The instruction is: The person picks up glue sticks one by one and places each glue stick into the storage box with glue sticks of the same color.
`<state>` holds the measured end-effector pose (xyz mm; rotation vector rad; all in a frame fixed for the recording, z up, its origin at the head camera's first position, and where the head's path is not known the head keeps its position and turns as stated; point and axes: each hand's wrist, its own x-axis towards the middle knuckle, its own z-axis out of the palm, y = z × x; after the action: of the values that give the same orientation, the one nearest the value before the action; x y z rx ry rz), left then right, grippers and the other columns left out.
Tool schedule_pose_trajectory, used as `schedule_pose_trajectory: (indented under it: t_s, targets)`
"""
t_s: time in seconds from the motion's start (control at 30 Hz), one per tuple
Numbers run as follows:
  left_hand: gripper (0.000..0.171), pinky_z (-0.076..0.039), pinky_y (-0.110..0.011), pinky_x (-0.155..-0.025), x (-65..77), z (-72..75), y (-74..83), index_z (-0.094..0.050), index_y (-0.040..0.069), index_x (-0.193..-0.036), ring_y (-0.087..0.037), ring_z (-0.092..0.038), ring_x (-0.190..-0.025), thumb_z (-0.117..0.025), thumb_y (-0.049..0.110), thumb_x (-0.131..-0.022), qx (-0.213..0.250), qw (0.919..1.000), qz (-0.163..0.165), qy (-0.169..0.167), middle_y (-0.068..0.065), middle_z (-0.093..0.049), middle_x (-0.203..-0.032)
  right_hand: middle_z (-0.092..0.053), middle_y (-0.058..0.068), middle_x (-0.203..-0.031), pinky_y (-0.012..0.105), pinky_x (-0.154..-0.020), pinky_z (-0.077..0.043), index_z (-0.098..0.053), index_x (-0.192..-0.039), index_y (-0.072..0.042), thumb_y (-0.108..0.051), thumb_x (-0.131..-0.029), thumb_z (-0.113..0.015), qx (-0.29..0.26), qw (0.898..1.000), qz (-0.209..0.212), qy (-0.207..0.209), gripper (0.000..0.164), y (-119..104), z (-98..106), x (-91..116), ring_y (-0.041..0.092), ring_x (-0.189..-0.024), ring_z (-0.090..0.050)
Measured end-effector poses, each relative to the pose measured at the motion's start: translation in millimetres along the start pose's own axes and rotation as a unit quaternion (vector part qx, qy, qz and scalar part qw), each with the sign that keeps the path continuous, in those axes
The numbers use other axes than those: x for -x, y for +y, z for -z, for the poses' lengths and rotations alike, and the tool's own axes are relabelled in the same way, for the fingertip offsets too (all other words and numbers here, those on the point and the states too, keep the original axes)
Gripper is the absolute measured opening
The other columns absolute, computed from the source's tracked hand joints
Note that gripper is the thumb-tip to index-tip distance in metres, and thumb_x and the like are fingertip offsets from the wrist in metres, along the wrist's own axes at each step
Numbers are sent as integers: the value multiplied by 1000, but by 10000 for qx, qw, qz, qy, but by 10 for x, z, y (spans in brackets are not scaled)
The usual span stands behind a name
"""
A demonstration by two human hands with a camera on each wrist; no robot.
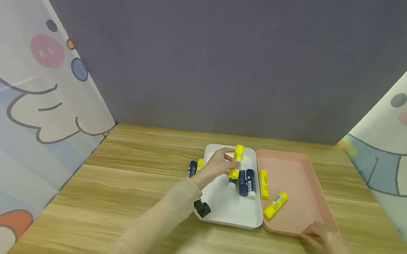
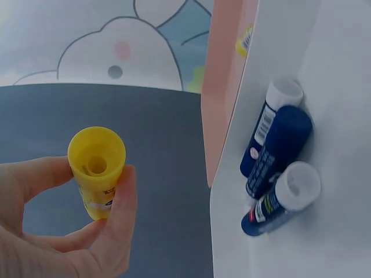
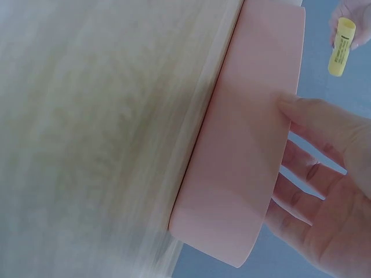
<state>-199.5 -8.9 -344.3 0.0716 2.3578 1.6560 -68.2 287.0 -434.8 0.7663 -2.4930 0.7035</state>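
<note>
My left hand [image 1: 218, 163] pinches a yellow glue stick [image 1: 237, 155] between thumb and fingers, held up above the white tray [image 1: 226, 213]. In the left wrist view, a hollow round end of this glue stick [image 2: 95, 153] faces the camera. Three navy glue sticks with white ends, one of them marked here [image 1: 250, 183], lie side by side in the white tray. At the front right of the pink tray [image 1: 300, 177], my right hand [image 1: 323, 239] grips the rim, thumb on the outer wall and fingers over the inside. Two yellow glue sticks [image 1: 264, 184] lie in the pink tray.
The trays stand side by side on a wooden table [image 1: 133, 169]. Left of the white tray lie a navy glue stick [image 1: 192, 168] and a yellow one [image 1: 200, 164], partly hidden by my left arm. A dark grey panel [image 1: 229, 62] rises behind the table.
</note>
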Motion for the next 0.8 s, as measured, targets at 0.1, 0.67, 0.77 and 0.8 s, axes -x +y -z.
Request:
schedule_pose_trajectory:
  t_s: [0.1, 0.67, 0.77, 0.8]
  targets:
    - [55, -52, -26, -61, -14, -113, 23, -44, 9, -128, -17, -56, -73, -67, 12, -78, -5, 9999, 7, -129, -9, -53, -97, -45, -23, -67, 6, -53, -36, -57, -65, -21, 6, -51, -75, -65, 10000, 36, 32, 35, 4, -7, 10, -10, -60, -43]
    - [50, -53, -29, -58, -82, -676, 51, -51, 9, -123, -16, -56, -64, -68, 9, -76, -103, 9985, 238, -491, -4, -55, -87, -46, -22, -67, 4, -54, -35, -58, -67, -21, 7, -55, -74, -162, 9995, -185, -179, 34, 14, -15, 19, -9, -61, -46]
    - [49, -52, -29, -59, -91, -749, 50, -52, 9, -121, -14, -55, -64, -69, 10, -75, -170, 9982, 303, -492, -2, -52, -84, -46, -22, -67, 4, -53, -35, -58, -67, -21, 6, -56, -74, -197, 9995, -165, -189, 34, 17, -10, 18, -9, -61, -46]
    - [49, -52, -28, -59, -96, -773, 50, -53, 9, -120, -14, -55, -64, -69, 10, -75, -200, 9981, 310, -493, -1, -52, -83, -46, -22, -67, 4, -53, -35, -58, -67, -21, 6, -56, -74, -197, 9995, -148, -176, 34, 18, -10, 18, -9, -61, -46]
